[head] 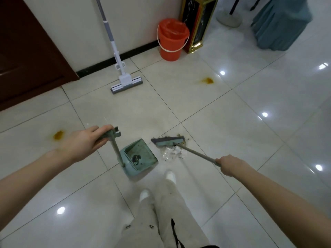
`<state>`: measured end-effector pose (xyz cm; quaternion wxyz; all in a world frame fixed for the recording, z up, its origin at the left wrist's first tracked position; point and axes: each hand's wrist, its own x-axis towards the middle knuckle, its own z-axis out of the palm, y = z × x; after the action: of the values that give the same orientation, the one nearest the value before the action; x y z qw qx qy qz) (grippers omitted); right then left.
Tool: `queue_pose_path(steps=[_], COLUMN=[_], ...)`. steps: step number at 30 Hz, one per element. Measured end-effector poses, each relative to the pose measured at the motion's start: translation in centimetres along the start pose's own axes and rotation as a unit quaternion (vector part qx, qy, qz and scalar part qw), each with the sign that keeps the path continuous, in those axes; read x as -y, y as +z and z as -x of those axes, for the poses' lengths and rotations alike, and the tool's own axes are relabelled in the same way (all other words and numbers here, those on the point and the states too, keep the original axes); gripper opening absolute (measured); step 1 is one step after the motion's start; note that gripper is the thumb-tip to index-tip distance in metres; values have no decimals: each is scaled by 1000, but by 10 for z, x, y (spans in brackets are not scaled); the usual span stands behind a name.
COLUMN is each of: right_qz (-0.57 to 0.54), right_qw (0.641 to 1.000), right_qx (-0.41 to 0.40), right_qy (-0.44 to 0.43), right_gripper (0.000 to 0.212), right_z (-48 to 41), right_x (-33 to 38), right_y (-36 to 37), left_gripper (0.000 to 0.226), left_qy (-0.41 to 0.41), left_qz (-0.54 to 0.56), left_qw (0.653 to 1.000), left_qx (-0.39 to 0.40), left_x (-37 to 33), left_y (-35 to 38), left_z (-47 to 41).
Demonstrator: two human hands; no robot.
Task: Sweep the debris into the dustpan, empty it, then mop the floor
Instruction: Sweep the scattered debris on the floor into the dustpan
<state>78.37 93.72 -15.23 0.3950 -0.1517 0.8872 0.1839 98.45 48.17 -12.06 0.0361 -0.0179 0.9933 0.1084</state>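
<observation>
- Floor [215, 113]: glossy pale tiles, thin dark grout lines, ceiling lights mirrored as bright spots.
- Two orange-yellow stains: left stain [58, 135] just beside the left wrist, right stain [207, 80] further out, towards the bucket.
- Dustpan [143, 149]: teal, sits on the floor in front of the person's white shoes; some dark bits already inside.
- Left hand [84, 142]: fingers curled round the top of the dustpan's upright handle.
- Right hand [228, 165]: fist wrapped round the broom's shaft, near its upper end.
- Broom [168, 140]: head down on the tile just right of the dustpan mouth.
- Debris [173, 153]: pale scraps and brown crumbs around the broom head, just beside the dustpan, not yet in it.
- Mop [125, 79]: white, head on the floor, pole leaning on the wall [71, 24].
- Wall is cream with a black skirting; dark brown door [26, 51] to the left.
- Orange bucket [172, 40] with an orange liner stands at the wall, touching a black-and-gold stand [198, 24].
- Teal cloth cover [281, 24] in the far right corner.
</observation>
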Motion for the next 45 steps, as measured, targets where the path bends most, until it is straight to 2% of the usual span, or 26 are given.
queue_pose_path(steps=[4,7,11,16,22,30,38,41,45], right_qz=[7,-5,-42,-25,-90,60,201,246,297], right_qw=[999,999,996,990,975,958,927,916,902], right_qx=[-34,-28,-36,-66,-13,-36,-79,-108,-107], right_qy=[-8,-33,-75,-122,-203,-277,-307,-299,-293], right_gripper=[32,28,22,33,28,28,36,38,44], right_z=[13,21,29,27,20,42,61,67,67], right_x=[-14,-19,-28,-45,-48,5,59,58,22], right_y=[-13,-24,-27,-15,4,37,92,110,118], left_gripper=[53,51,40,49,50,51,44,44,49], left_qy=[-6,-9,-33,-94,-162,-263,-312,-319,-310], left_qz=[-8,11,-37,-53,-52,-25,0,11,11], left_qw=[1000,1000,998,994,985,964,948,946,950], left_qx=[-7,2,-44,-22,-22,-32,-63,-53,-39], left_x=[-10,-25,-71,-127,-199,-245,-279,-287,-290], left_y=[10,14,8,19,26,45,75,86,91], left_z=[31,51,71,98,138,213,300,325,340])
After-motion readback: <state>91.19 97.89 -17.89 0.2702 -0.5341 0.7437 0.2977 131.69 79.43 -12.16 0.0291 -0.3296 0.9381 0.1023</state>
